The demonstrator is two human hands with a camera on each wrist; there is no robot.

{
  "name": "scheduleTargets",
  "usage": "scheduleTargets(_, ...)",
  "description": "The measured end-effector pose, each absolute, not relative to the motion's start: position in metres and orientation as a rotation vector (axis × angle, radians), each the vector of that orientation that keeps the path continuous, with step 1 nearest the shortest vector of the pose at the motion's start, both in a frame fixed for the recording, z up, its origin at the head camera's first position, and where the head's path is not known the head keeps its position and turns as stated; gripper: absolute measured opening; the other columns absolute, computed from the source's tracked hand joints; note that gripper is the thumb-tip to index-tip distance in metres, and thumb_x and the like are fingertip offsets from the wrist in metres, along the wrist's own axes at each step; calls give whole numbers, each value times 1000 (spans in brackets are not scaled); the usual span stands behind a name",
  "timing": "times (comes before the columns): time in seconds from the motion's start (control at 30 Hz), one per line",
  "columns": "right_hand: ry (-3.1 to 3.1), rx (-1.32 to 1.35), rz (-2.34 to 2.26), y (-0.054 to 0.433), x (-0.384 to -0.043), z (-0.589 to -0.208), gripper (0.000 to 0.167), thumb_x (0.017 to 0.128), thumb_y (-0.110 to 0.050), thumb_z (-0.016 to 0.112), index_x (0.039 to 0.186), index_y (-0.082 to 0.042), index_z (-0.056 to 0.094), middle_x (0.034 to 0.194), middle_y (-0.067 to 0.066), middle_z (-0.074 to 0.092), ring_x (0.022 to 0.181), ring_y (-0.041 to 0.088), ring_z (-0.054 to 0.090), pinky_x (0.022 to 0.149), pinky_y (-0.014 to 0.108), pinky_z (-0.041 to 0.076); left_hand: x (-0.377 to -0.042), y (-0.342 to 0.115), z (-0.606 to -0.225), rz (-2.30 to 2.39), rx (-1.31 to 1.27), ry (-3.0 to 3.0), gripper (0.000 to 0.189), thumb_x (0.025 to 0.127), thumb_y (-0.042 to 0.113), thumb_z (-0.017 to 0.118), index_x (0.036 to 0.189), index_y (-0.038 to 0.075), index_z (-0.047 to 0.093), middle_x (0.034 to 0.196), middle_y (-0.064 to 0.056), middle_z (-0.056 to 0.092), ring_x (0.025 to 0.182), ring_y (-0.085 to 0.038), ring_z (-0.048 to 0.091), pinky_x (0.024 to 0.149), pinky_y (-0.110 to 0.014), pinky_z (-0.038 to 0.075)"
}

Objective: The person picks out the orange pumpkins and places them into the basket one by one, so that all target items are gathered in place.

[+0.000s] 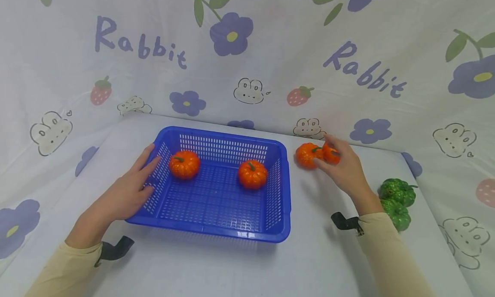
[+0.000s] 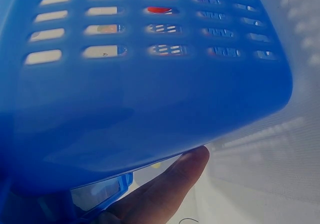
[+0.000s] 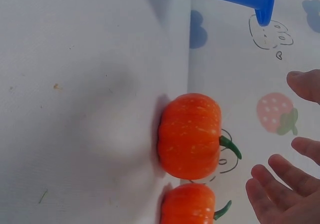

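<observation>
A blue plastic basket [image 1: 216, 230] stands on the table with two small orange pumpkins inside, one pumpkin [image 1: 184, 164] at its left and another pumpkin [image 1: 252, 175] at its right. My left hand [image 1: 125, 194] rests on the basket's left side, fingers spread and fairly straight. In the left wrist view one finger [image 2: 172, 186] touches the basket's edge. Beyond the basket's right side, my right hand [image 1: 344, 168] hovers with parted fingers and nothing between them. Close to it, two more orange pumpkins sit side by side, a whole one [image 3: 190, 136] and a partly cut-off one [image 3: 187, 206].
Two green pumpkins, one behind [image 1: 396, 191] and one in front [image 1: 398, 215], sit at the table's right, partly covered by my right forearm. A white cloth [image 1: 270, 52] printed with flowers, rabbits and strawberries hangs behind the white table [image 1: 309, 254].
</observation>
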State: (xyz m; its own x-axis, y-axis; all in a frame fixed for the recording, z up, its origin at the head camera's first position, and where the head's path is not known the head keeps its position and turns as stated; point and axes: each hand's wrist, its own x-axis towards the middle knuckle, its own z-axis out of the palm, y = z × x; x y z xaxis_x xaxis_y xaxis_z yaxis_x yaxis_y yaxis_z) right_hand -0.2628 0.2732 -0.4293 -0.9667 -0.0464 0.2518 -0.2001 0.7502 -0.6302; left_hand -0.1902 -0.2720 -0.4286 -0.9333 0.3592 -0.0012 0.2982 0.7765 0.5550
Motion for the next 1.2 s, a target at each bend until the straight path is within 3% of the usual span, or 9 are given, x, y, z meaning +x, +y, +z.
scheduleTargets(1.2,-2785,153,1086,282,-285,-459,82,96,-21,85,164,-2,43,155,27,53,145,46,49,121,62,39,-190,-275,-431,877,551,2858,72,104,1,53,169,-5,24,181,-13,-11,155,-56,29,116,-71,36)
